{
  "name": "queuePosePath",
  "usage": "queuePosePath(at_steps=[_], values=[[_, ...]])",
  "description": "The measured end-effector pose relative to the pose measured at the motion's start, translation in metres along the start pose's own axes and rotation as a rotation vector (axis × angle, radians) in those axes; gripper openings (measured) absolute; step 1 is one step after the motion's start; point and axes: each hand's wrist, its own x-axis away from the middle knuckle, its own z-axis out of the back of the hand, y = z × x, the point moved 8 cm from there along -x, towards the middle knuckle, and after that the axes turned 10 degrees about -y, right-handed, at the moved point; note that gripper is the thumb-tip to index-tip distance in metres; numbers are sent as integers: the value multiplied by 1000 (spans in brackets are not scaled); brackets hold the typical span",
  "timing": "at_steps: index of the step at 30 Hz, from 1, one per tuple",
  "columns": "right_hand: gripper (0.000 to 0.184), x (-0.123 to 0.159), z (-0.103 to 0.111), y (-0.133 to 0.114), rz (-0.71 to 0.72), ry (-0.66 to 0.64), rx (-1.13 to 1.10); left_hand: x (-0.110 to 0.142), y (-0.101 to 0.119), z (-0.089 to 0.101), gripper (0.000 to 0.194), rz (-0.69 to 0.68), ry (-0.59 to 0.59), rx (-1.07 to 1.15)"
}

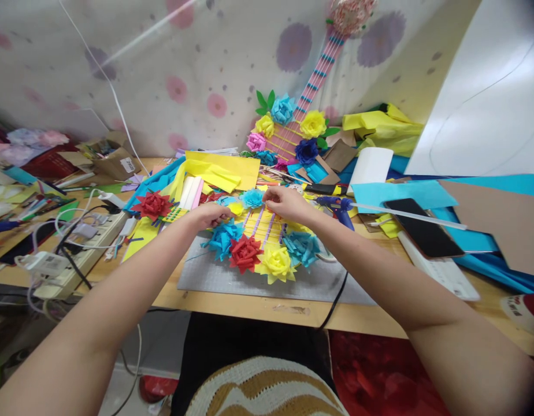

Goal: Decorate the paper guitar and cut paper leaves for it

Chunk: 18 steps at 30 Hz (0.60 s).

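A yellow paper guitar (273,231) with purple strips lies on the grey cutting mat (197,271), ringed by paper flowers. Along its near edge are a red flower (245,253), a yellow flower (276,263) and blue flowers (302,248). My left hand (211,215) is closed at the guitar's left side, beside a small yellow piece (236,208); what its fingers hold is hidden. On the far side, my right hand (286,203) is closed in a pinch just right of a light blue flower (252,198). Anything between those fingertips is too small to make out.
A blue glue gun (342,212) with a long glue stick lies right of the mat, near a phone (423,226). At left are a power strip (87,251) with cables and a red flower (153,205). A pink flowered guitar (288,136) leans at the back.
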Motion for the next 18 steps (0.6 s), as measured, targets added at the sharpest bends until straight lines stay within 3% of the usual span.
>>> queuePosePath(at_steps=[11,13,16,18], values=[[17,3,2,0,9,5,3,10,2,4,19,-52,32,-60],[17,4,3,1,15,5,4,13,4,18,18,-92,121,-179],[16,4,2,5,10,0,18,23,11,46,18,-169,371,-401],[16,4,1,9,8,-3,31,27,16,51,29,-233,475,-519]])
